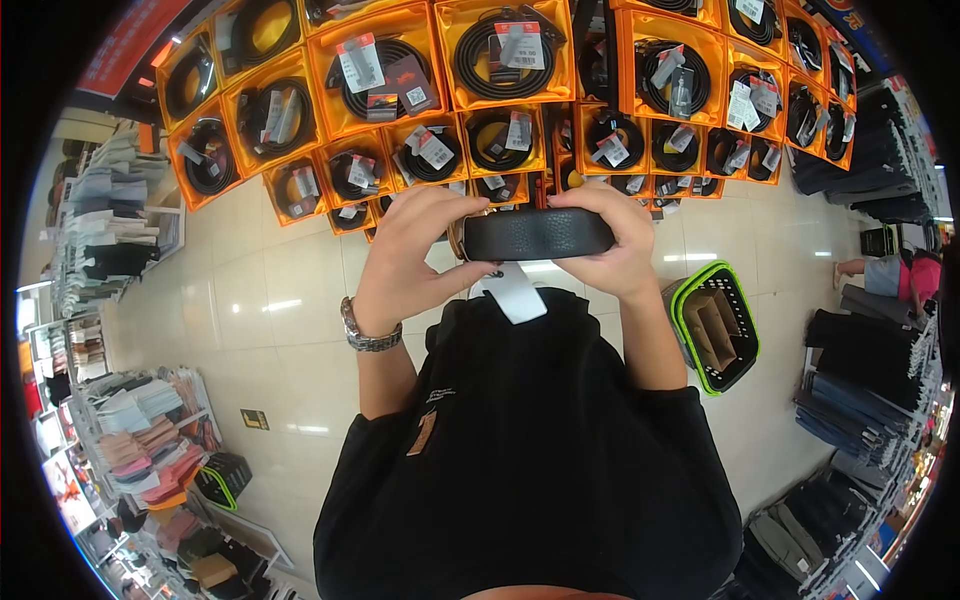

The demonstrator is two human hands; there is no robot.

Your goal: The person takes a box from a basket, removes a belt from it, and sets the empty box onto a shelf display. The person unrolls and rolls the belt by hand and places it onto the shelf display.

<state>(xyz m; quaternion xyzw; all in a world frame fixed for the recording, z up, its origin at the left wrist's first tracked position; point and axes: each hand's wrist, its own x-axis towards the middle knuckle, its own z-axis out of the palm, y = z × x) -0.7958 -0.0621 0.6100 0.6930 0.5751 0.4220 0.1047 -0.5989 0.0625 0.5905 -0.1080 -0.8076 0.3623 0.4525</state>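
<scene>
A coiled black leather belt (540, 235) is held level in front of my chest, its textured strap facing me. My left hand (415, 250) grips its left end near a gold-toned edge, thumb below and fingers above. My right hand (615, 240) pinches the right end of the coil the same way. From the belt's underside hangs a white tag (516, 293), close to my left thumb. Just beyond both hands stand orange boxes (505, 100) with coiled belts and price tags in them.
On the floor to the right sits a black basket with a green rim (712, 268), with brown cardboard inside. Another green-rimmed basket (222, 478) is at lower left. Clothes racks (870, 400) and stacked garments (150, 440) line both sides. A person in pink (922, 275) is at far right.
</scene>
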